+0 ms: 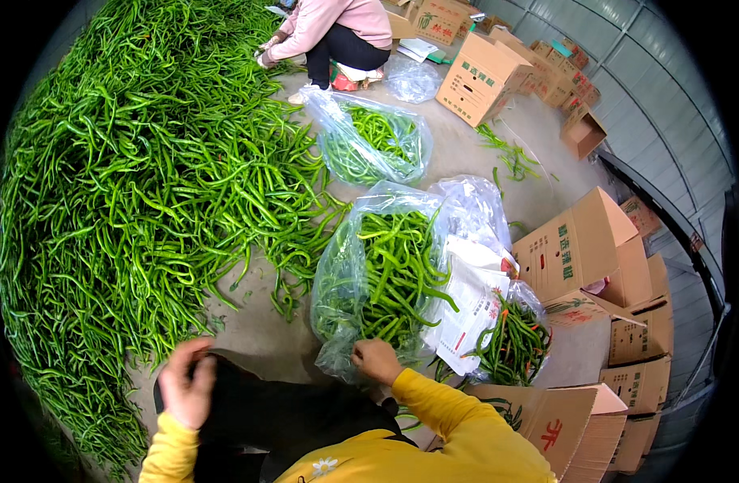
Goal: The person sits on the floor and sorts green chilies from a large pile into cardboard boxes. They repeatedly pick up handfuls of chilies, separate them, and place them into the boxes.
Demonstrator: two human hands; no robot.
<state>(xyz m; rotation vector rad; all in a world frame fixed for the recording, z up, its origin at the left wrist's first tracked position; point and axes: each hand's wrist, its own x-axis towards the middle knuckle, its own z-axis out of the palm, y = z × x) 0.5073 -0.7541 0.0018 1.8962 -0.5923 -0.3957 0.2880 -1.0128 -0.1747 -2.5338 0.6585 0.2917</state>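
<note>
My left hand (189, 383) is raised over my left knee, its fingers curved and apart. It looks blurred, and nothing shows in it. Beyond it spreads a large heap of long green chili peppers (164, 199). My right hand (376, 361) has its fingers closed on the near edge of a clear plastic bag (339, 296). Inside that bag lie loose green chili peppers (399, 259), a few poking over its right side. Right of the bag are printed paper sheets (472, 302) and a smaller bag of darker green and some red peppers (511, 344).
A second clear bag of peppers (375, 145) stands farther off. A person in a pink top (351, 24) sits low beside the heap. Open cardboard boxes (568, 247) line the right side, with another open box (544, 422) near my right elbow. Loose peppers (514, 160) lie on the floor.
</note>
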